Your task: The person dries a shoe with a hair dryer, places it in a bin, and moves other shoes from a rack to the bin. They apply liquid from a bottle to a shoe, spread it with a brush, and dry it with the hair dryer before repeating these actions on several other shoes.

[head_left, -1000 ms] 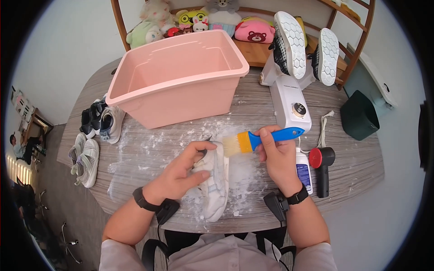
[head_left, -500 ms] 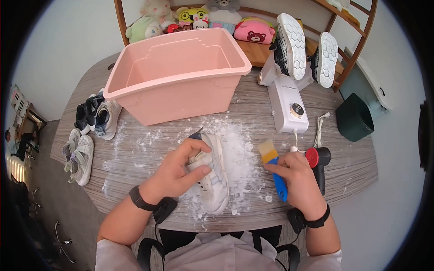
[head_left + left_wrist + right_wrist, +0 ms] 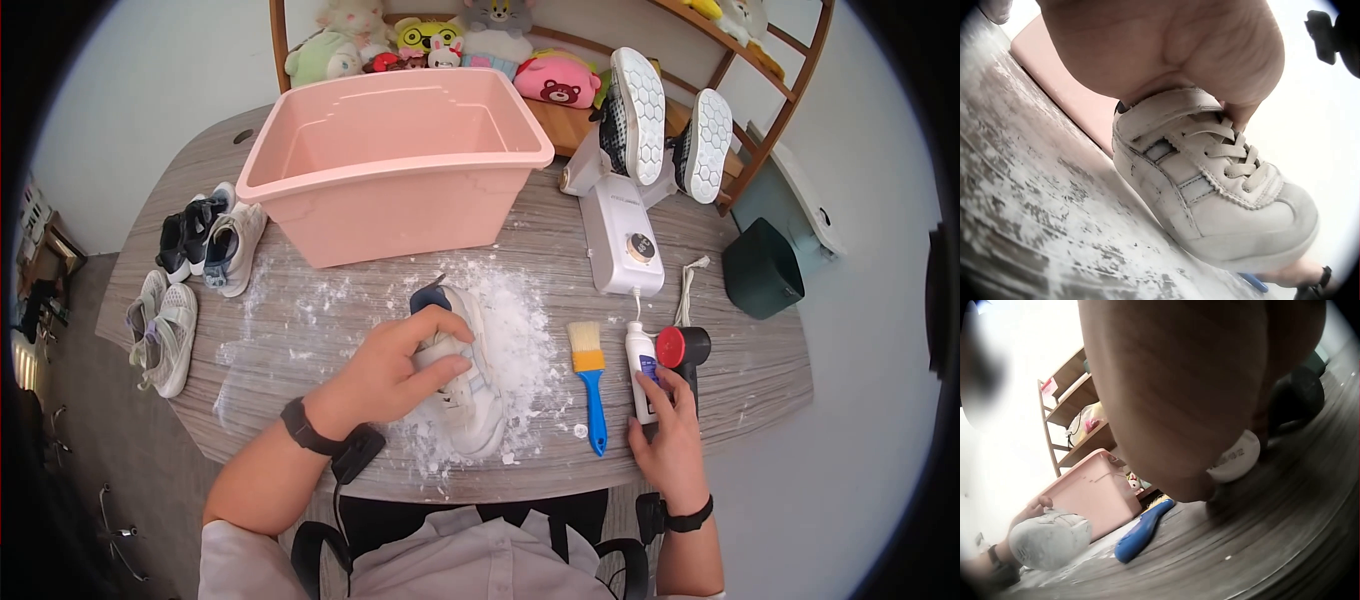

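Observation:
My left hand (image 3: 395,365) holds a white toddler sneaker (image 3: 480,425) at its strap and ankle. In the left wrist view, the sneaker (image 3: 1191,181) shows stretchy laces, grey-blue side stripes and smudges. Fingers and thumb of my right hand (image 3: 672,445) curl over a white bottle (image 3: 640,350) with a purple label, lying on its side. The right wrist view shows the bottle's round base (image 3: 1239,459) beneath that hand. Between the two hands, a blue-handled brush (image 3: 590,390) with pale bristles lies on the table.
White powder (image 3: 525,320) is scattered around the sneaker. A pink tub (image 3: 400,215) stands behind. Other small shoes (image 3: 172,340) sit at left. At right are a white shoe dryer (image 3: 620,240) bearing two shoes, a black-and-red handheld device (image 3: 685,348) and a dark green bin (image 3: 763,270).
My right hand has moved right and down, laid the brush on the table and taken hold of the bottle. The left hand stays on the sneaker.

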Tool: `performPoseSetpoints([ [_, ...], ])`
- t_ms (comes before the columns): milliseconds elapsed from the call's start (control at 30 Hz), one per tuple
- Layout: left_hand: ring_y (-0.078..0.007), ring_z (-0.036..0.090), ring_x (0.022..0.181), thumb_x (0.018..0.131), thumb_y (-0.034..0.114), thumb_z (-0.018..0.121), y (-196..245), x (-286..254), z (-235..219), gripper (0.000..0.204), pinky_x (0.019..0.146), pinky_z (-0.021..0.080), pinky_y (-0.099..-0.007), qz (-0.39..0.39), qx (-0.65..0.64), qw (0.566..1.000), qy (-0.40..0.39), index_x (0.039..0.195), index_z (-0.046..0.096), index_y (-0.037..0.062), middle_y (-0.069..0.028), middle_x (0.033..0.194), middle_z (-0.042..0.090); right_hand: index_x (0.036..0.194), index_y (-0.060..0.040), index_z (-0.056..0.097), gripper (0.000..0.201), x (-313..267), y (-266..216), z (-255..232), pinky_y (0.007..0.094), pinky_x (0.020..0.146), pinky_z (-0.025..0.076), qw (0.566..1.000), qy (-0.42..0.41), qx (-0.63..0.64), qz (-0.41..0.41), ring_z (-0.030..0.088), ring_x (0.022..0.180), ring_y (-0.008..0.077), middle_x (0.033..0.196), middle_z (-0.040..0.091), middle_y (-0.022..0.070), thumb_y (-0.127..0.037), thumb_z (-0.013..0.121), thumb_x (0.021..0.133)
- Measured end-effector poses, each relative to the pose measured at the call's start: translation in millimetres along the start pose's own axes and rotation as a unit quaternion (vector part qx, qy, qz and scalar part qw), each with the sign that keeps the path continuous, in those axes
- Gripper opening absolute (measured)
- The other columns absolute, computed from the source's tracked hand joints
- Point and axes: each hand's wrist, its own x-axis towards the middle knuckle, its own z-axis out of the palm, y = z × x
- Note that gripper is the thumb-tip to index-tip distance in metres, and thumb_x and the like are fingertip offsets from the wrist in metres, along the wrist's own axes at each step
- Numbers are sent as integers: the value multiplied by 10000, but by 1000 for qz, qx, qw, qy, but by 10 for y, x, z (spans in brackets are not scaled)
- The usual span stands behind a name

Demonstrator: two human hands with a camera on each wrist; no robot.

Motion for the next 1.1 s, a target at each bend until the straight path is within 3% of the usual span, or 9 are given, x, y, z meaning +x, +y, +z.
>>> performPoseSetpoints([
  [133, -94, 602, 872, 945, 76, 742, -23, 1, 12, 245, 768, 486, -262, 2, -8, 1000, 8, 1167, 644, 48, -20, 997, 663, 1236, -49, 665, 467, 106, 50, -166, 439, 944, 547, 997, 72, 16, -16, 670, 1086, 358, 1198, 668, 173, 23, 730, 779],
  [200, -92, 605, 857, 942, 73, 746, -34, 4, 8, 239, 759, 489, -265, 12, 0, 1000, 12, 1158, 648, 48, -18, 976, 667, 1133, -26, 688, 350, 160, -15, -389, 367, 808, 552, 987, 130, 67, 63, 715, 876, 310, 998, 715, 148, -24, 766, 792],
  [533, -122, 648, 826, 952, 107, 740, -13, 13, -12, 210, 738, 499, -272, 19, 4, 1000, 4, 1136, 659, 48, -51, 937, 697, 1090, -15, 681, 338, 608, -130, -336, 378, 816, 547, 995, 67, 75, 4, 705, 909, 329, 1002, 708, 162, -39, 797, 773],
  [700, -101, 609, 902, 958, 94, 725, -21, 7, -38, 246, 812, 491, -263, -25, -40, 999, -6, 1183, 637, 47, -21, 992, 659, 1120, -20, 709, 292, 620, 136, -218, 362, 807, 546, 990, 24, 93, 102, 714, 904, 247, 1037, 729, 143, -140, 801, 871],
  [767, -97, 589, 942, 955, 74, 708, -83, -2, -30, 255, 844, 481, -265, -28, -65, 997, 1, 1193, 620, 46, -20, 1032, 643, 1242, -27, 682, 332, 559, 119, -374, 288, 766, 547, 911, 252, 297, 134, 687, 886, 187, 1106, 735, 97, -248, 701, 994],
  [800, -92, 569, 983, 952, 54, 692, -109, -1, -15, 266, 876, 471, -266, -26, -91, 996, 2, 1204, 604, 45, -19, 1073, 627, 1311, -6, 626, 413, 611, 248, -423, 272, 766, 565, 789, 381, 479, 45, 680, 886, 181, 1133, 722, 134, -272, 674, 998],
  [900, -94, 544, 1061, 935, -4, 652, -107, -3, -52, 251, 939, 446, -271, -48, -64, 996, -34, 1174, 586, 36, -24, 1143, 605, 1295, 17, 606, 439, 651, 21, -621, 311, 833, 583, 755, 242, 607, -54, 690, 955, 198, 1165, 706, 152, -284, 678, 984],
  [1000, -97, 531, 1118, 920, -48, 620, -146, 0, -40, 320, 993, 424, -272, -13, -95, 995, -34, 1215, 532, 41, -42, 1200, 605, 1185, 16, 673, 343, 878, -418, -151, 308, 883, 544, 870, 108, 480, -25, 676, 965, 155, 1120, 715, 112, -211, 755, 941],
  [1100, -103, 518, 1162, 921, -67, 602, -149, 28, -5, 388, 1036, 399, -271, -17, -205, 979, -12, 1272, 482, 46, -70, 1277, 595, 1154, 12, 700, 289, 1081, -716, 43, 272, 842, 537, 865, 39, 500, -5, 667, 933, 123, 1042, 727, 74, -148, 784, 929],
])
